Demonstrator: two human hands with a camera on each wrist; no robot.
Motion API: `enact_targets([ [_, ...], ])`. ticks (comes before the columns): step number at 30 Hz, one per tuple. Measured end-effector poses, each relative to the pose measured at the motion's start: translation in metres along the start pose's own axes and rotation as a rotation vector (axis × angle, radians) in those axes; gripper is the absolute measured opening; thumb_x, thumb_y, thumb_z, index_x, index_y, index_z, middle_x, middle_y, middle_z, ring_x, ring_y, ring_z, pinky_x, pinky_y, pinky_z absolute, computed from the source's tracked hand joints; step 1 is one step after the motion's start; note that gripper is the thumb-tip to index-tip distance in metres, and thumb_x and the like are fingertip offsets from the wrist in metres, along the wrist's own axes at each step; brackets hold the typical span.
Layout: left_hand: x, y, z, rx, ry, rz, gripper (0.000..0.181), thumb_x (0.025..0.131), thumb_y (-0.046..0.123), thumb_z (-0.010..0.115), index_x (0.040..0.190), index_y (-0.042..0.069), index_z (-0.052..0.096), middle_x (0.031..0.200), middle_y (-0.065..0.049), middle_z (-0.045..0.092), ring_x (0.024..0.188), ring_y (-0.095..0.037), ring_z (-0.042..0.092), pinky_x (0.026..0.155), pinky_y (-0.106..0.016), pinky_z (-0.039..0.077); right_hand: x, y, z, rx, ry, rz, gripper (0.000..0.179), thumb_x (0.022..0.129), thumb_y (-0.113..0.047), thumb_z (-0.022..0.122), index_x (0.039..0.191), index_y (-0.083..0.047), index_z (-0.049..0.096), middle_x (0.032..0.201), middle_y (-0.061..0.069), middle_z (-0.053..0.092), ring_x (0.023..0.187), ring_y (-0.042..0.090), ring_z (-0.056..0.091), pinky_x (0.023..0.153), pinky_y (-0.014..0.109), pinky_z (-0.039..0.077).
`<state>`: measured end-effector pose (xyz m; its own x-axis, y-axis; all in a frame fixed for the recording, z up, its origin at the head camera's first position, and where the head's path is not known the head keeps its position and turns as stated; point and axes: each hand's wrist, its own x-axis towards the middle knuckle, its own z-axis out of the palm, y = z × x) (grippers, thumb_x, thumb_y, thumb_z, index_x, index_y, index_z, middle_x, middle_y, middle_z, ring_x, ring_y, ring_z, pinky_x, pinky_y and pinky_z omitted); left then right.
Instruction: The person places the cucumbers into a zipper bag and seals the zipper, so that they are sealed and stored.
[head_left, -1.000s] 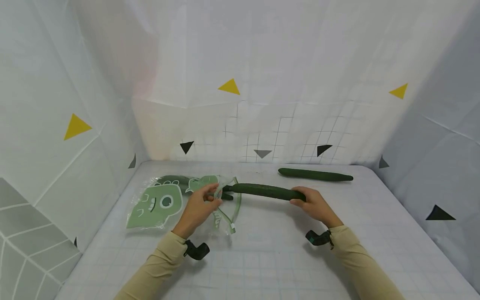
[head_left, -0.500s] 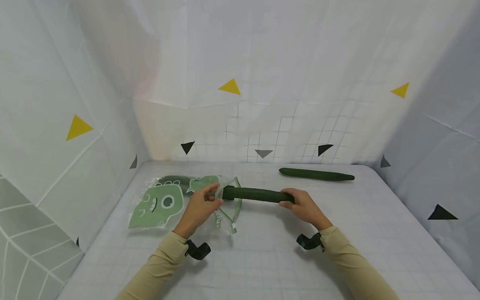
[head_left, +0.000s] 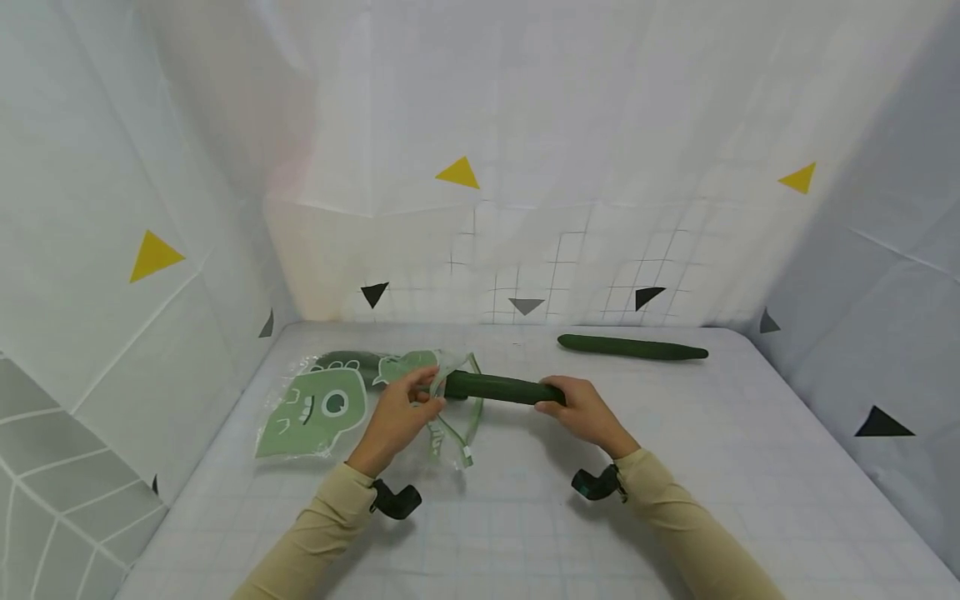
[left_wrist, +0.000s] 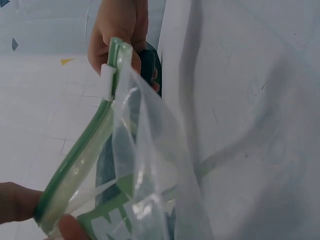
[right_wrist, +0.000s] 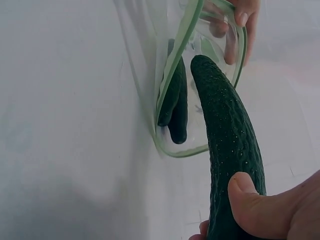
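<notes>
My right hand (head_left: 588, 414) grips a long dark green cucumber (head_left: 502, 387) by its right end. The far tip of this cucumber points into the mouth of a clear zip bag (right_wrist: 172, 80) with green edging. At that mouth, my left hand (head_left: 397, 417) pinches the upper rim between thumb and fingers. The bag lies on its side and bears a green cartoon print (head_left: 311, 412). Inside it, two cucumbers (right_wrist: 175, 107) show through the opening in the right wrist view. A white slider (left_wrist: 107, 82) sits on the zip edge in the left wrist view.
Another cucumber (head_left: 632, 347) lies at the back right of the white table (head_left: 525, 533). White sheets with yellow and black triangles stand at the back and both sides.
My right hand has moved left, carrying the cucumber's tip into the bag's mouth. The left hand and the bag have hardly moved.
</notes>
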<state>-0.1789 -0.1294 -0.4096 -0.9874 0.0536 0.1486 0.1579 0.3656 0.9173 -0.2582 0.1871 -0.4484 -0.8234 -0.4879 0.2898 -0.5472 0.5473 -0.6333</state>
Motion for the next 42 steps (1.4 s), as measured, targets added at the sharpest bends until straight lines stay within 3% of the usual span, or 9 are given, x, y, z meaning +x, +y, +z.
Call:
enact_targets([
  [14,0.001,-0.002,0.0,-0.003,0.007,-0.015,0.06,0.097,0.015,0.073,0.153,0.009,0.053,0.139,-0.013,0.058,0.106,-0.025,0.06,0.08,-0.042,0.052,0.01,-0.016,0.025,0.032,-0.012,-0.005,0.02,0.096,-0.014,0.076,0.111,-0.002,0.073,0.099,0.004,0.069,0.08,0.018,0.056,0.074,0.04,0.047],
  [35,-0.001,0.0,0.0,0.007,0.007,0.006,0.058,0.097,0.013,0.073,0.152,0.008,0.054,0.133,-0.009,0.062,0.108,-0.025,0.059,0.081,-0.043,0.053,0.022,-0.028,0.053,0.008,-0.014,-0.008,0.022,0.095,-0.014,0.077,0.111,0.001,0.074,0.102,0.008,0.07,0.081,0.017,0.056,0.074,0.038,0.046],
  [42,0.0,-0.001,0.002,0.015,0.007,0.008,0.057,0.098,0.012,0.073,0.152,0.007,0.054,0.133,-0.009,0.062,0.109,-0.026,0.06,0.081,-0.043,0.054,0.027,-0.034,0.064,0.005,0.027,0.025,0.023,0.093,-0.012,0.08,0.111,0.001,0.074,0.1,0.007,0.069,0.083,0.019,0.059,0.077,0.041,0.049],
])
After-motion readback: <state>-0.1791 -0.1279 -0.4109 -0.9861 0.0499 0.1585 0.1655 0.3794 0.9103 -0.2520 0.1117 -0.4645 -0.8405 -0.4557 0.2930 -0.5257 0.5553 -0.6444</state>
